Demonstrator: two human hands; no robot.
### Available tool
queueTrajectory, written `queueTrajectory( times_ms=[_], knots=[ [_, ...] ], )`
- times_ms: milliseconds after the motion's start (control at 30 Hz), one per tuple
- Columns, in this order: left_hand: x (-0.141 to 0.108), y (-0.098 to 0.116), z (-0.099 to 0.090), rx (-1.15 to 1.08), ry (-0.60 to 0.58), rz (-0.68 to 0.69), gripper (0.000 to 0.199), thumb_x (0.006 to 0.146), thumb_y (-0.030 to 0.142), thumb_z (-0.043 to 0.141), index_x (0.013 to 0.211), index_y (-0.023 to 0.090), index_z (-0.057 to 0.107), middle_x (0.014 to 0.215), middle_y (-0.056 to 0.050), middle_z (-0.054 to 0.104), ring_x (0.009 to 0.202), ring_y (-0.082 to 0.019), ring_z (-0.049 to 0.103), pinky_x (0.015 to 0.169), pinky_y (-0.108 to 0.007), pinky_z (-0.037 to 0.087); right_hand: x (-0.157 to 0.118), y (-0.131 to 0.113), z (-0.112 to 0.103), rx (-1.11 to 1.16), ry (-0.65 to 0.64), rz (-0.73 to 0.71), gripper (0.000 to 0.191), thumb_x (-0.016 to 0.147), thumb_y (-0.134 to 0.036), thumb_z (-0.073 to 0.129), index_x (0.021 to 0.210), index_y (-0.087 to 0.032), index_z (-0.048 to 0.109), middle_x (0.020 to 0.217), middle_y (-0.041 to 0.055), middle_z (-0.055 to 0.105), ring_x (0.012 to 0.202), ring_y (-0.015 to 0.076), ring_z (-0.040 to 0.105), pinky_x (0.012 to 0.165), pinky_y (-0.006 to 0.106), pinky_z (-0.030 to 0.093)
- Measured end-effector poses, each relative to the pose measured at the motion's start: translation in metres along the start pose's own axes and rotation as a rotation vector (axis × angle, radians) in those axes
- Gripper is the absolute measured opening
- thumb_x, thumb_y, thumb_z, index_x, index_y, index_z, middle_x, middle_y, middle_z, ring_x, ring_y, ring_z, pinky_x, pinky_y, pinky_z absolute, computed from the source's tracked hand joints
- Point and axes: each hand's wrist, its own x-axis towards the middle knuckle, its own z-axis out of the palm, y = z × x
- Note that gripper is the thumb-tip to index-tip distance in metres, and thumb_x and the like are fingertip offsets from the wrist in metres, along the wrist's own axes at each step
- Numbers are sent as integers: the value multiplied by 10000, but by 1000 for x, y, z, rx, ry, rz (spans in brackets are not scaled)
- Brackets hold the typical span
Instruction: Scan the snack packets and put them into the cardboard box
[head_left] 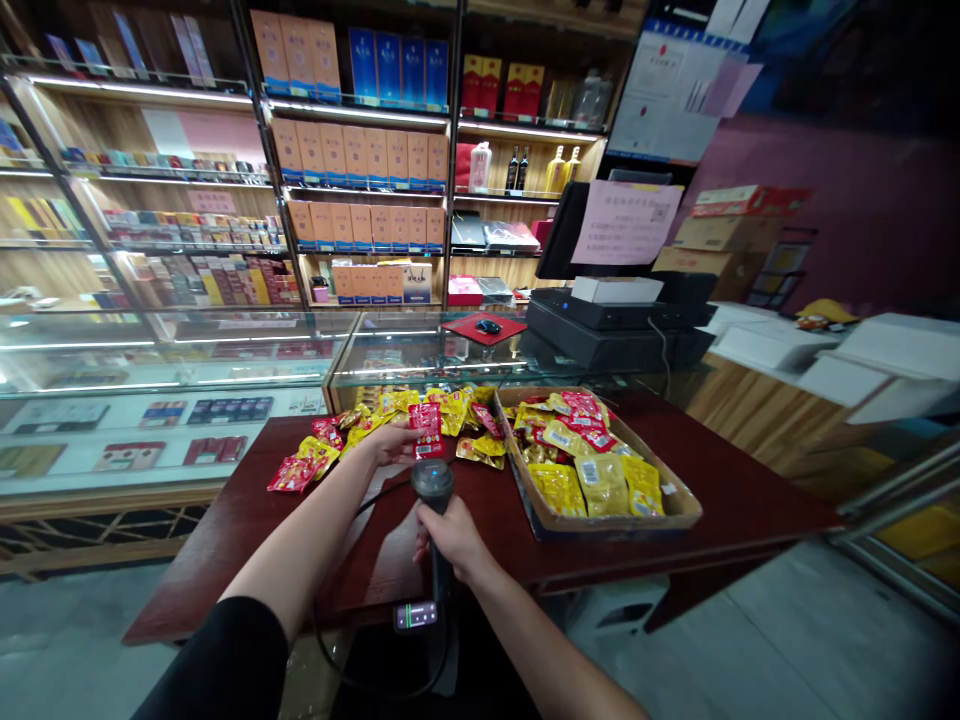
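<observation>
My left hand (393,443) is closed on the edge of a small red snack packet (427,431), held up just beyond the scanner head. A black handheld barcode scanner (433,484) is in my right hand (453,532), its fingers wrapped round the handle and its head pointing away from me. From it a dark cable (330,660) curves down over the table edge. Behind my left hand lies a loose heap of yellow and red packets (390,403). To the right, a shallow cardboard box (686,497) holds several more yellow, gold and red packets (604,483).
The dark red wooden table (202,560) butts against a glass display counter (341,350). On the counter stand a monitor (559,235), a black cash drawer (600,335) and a mouse (488,326) on a red mat. Shelves of boxed goods (360,155) line the back. A phone-like lit screen (415,616) shows below the scanner.
</observation>
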Motion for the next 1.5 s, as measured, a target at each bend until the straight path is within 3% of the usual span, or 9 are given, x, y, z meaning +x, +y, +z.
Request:
queueTrajectory(
  times_ms=[367,633,933,1200,1367,1500],
  knots=[
    [-1,2,0,-4,17,-10,397,645,264,826,936,176,570,800,-36,710,631,-146,671,592,-265,566,-1,-3,2,0,17,11,154,684,-257,609,737,-170,494,387,-75,450,307,114,473,326,238,459],
    [-4,3,3,5,38,-22,351,647,255,822,869,179,561,792,-33,704,609,-147,658,522,-241,537,-3,-8,2,-3,31,22,126,693,-230,599,703,-182,483,386,-69,449,317,117,482,332,232,458],
    [-1,2,1,54,104,35,285,671,241,799,847,183,582,670,-4,643,621,-160,629,562,-265,532,-1,-7,1,4,15,7,135,701,-252,608,694,-176,496,378,-67,461,306,121,488,336,237,458],
    [-10,6,4,9,-10,-6,354,650,244,819,886,177,563,790,-27,698,579,-127,648,531,-230,545,0,-6,2,23,24,28,159,685,-266,620,698,-178,488,400,-72,457,321,108,483,352,229,458],
    [-13,8,4,-32,-6,-8,365,633,228,833,878,174,567,745,-11,687,605,-153,667,592,-321,593,10,-13,-11,-29,143,-115,159,639,-273,648,725,-150,597,563,-6,595,523,143,590,463,231,468],
    [-18,17,12,-22,-58,-12,396,652,231,823,975,163,603,835,-54,707,686,-189,693,662,-386,606,23,-38,-32,-37,303,-301,147,633,-256,636,745,-160,644,685,-1,656,700,163,602,636,245,468]
  ],
)
